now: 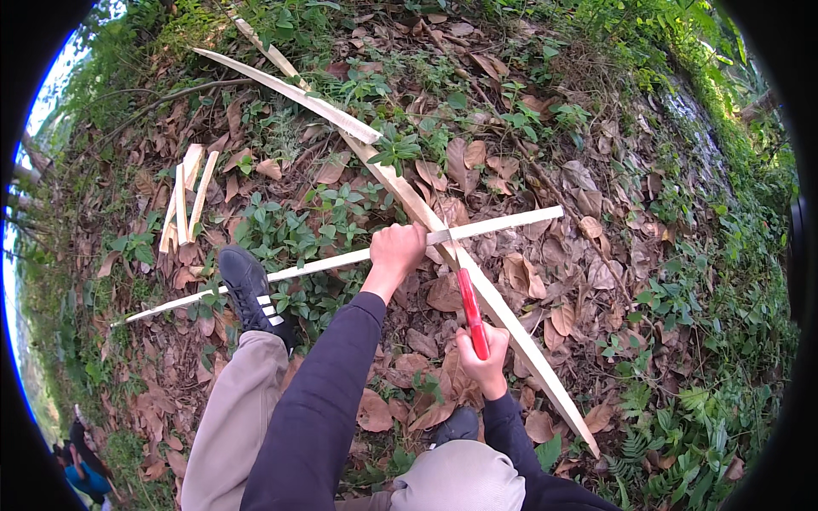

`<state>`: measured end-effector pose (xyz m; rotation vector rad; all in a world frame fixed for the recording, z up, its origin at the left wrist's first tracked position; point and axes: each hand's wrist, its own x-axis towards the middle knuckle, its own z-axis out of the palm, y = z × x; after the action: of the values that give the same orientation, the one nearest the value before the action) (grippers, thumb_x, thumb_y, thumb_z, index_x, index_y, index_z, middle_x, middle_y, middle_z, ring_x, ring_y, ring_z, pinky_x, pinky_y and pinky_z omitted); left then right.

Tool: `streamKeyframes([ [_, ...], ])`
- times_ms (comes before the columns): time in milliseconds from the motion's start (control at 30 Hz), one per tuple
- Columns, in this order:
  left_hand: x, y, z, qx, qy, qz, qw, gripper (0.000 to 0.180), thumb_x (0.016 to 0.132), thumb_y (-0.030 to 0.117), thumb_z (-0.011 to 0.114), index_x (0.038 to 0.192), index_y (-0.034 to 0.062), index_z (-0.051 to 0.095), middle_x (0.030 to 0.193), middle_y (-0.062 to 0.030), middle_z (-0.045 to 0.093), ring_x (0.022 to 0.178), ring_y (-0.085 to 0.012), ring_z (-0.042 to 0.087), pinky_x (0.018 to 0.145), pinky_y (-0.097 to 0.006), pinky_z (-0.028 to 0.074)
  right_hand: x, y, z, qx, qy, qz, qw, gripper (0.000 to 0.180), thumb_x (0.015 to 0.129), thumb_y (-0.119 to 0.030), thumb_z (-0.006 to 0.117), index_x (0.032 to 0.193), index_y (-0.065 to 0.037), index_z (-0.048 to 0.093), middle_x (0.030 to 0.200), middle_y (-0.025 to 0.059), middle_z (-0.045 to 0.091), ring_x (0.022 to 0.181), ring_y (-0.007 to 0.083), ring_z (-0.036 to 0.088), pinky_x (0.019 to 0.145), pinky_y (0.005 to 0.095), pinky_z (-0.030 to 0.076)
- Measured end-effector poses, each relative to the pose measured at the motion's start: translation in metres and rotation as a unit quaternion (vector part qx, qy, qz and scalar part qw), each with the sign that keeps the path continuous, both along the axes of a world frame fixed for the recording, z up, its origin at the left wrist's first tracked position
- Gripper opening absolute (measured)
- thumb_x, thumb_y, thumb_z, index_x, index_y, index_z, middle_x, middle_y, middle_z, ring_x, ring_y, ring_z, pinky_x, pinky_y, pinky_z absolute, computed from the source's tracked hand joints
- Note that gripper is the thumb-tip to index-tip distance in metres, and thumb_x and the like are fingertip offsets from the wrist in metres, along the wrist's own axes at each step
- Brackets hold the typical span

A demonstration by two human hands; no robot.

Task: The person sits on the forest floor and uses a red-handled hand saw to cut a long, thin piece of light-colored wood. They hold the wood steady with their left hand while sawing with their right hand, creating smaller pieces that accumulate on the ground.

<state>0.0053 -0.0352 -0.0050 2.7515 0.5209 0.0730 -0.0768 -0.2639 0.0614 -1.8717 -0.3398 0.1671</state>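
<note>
Left hand: the left hand is closing its fingers around the thin pale strip, just left of the crossing.
Right hand: the right hand is wrapping tightly around the red handle of a saw-like tool.
Blade: the narrow blade is meeting the strip beside the left hand; teeth are not showing clearly.
Strip: lying crosswise over the long plank, its right end jutting past.
Left shoe: the dark shoe is covering part of the strip; pressure, cannot tell.
Finished, seemingly: several short pieces are lying together at left, on leaf-strewn ground.
Unfinished, seemingly: the strip is running whole past the blade; cut depth is not showing.
Tapered piece: another pale length is resting across the plank's upper part.
</note>
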Motion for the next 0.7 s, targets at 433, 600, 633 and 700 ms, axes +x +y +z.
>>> streamKeyframes([
  [433, 0.008, -0.005, -0.008, 0.012, 0.045, -0.030, 0.998, 0.041, 0.092, 0.027, 0.043, 0.071, 0.0069, 0.072, 0.075, -0.0205, 0.070, 0.067, -0.0403, 0.069, 0.067, -0.050, 0.057, 0.003, -0.004, -0.004, 0.006, -0.020, 0.008, 1.000, 0.019, 0.075, -0.006, 0.067, 0.062, -0.003, 0.053, 0.048, 0.0078, 0.048, 0.040, 0.0191, 0.051, 0.045, 0.0331, 0.039],
  [600, 0.007, 0.004, -0.015, 0.046, 0.042, -0.060, 0.996, 0.039, 0.092, 0.026, 0.043, 0.074, 0.0093, 0.073, 0.076, -0.0181, 0.071, 0.067, -0.0392, 0.070, 0.067, -0.049, 0.057, -0.001, -0.002, 0.011, -0.028, 0.016, -0.003, 0.999, 0.009, 0.074, -0.005, 0.064, 0.066, -0.002, 0.060, 0.051, 0.0107, 0.053, 0.042, 0.0208, 0.056, 0.046, 0.0335, 0.043],
  [633, 0.008, 0.003, -0.011, 0.033, 0.044, -0.039, 0.998, 0.038, 0.092, 0.026, 0.043, 0.074, 0.0095, 0.073, 0.076, -0.0179, 0.071, 0.067, -0.0389, 0.070, 0.067, -0.049, 0.057, -0.010, -0.012, 0.014, -0.029, 0.002, 0.002, 1.000, 0.010, 0.073, -0.005, 0.064, 0.065, -0.001, 0.059, 0.050, 0.0102, 0.051, 0.041, 0.0203, 0.055, 0.046, 0.0332, 0.043],
  [700, 0.012, -0.002, -0.005, 0.028, 0.041, -0.033, 0.998, 0.039, 0.093, 0.027, 0.043, 0.075, 0.0092, 0.073, 0.074, -0.0180, 0.070, 0.069, -0.0382, 0.070, 0.068, -0.050, 0.057, -0.025, -0.029, 0.007, -0.020, -0.019, 0.004, 1.000, 0.018, 0.074, -0.005, 0.065, 0.060, -0.002, 0.055, 0.047, 0.0068, 0.047, 0.039, 0.0165, 0.050, 0.044, 0.0311, 0.040],
])
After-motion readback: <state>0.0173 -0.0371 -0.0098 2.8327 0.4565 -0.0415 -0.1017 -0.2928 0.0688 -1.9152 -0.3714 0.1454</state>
